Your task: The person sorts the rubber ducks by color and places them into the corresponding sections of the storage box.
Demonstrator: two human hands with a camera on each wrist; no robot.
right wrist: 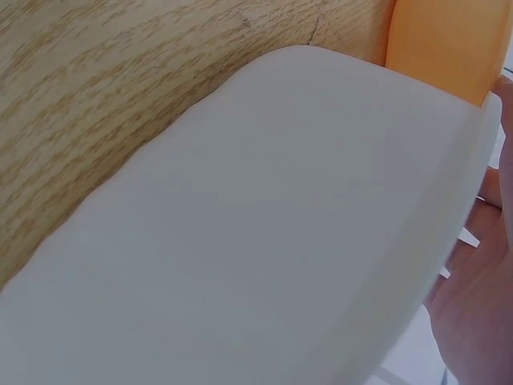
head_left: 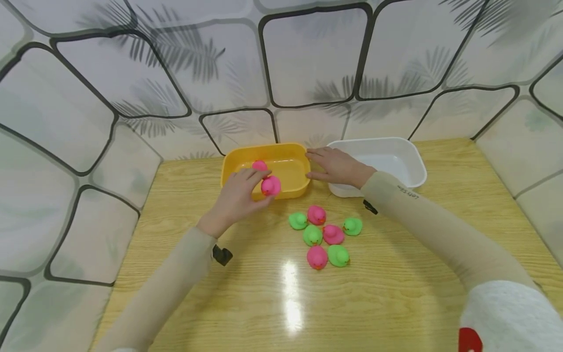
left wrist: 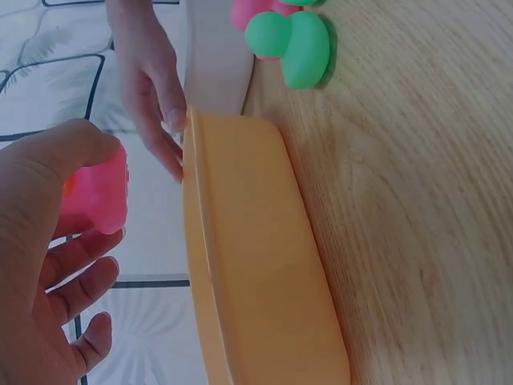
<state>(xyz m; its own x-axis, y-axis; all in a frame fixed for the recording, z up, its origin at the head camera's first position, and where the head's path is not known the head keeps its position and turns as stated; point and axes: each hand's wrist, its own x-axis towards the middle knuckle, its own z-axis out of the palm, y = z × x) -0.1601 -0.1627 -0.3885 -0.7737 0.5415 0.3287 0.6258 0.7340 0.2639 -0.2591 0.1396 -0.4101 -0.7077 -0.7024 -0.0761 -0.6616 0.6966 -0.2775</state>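
A pink duck (head_left: 270,186) is held between the thumb and fingers of the left hand (head_left: 237,194), above the near side of a yellow tray (head_left: 288,194); in the left wrist view the thumb presses one side of the duck and the remaining fingers curl loosely beneath it, with the duck higher than the tray's rim. Inside the tray, just beyond the held duck, sits a second pink duck (head_left: 259,165), partly hidden by the fingers. The right hand (head_left: 336,166) holds nothing; its fingers are extended and slightly spread, with the tips at the right end of the yellow tray, and its palm is above the left end of a white tray (head_left: 398,164) standing beside the yellow one. On the counter (head_left: 220,308) in front of the trays lies a loose cluster of seven ducks (head_left: 333,234), four green and three pink, some of them touching. Both forearms wear beige sleeves (head_left: 418,215), with a small dark device (head_left: 222,255) at the left wrist. Behind the counter rises a pale backdrop (head_left: 314,58) patterned with dark-outlined blocks and grey palm fronds.
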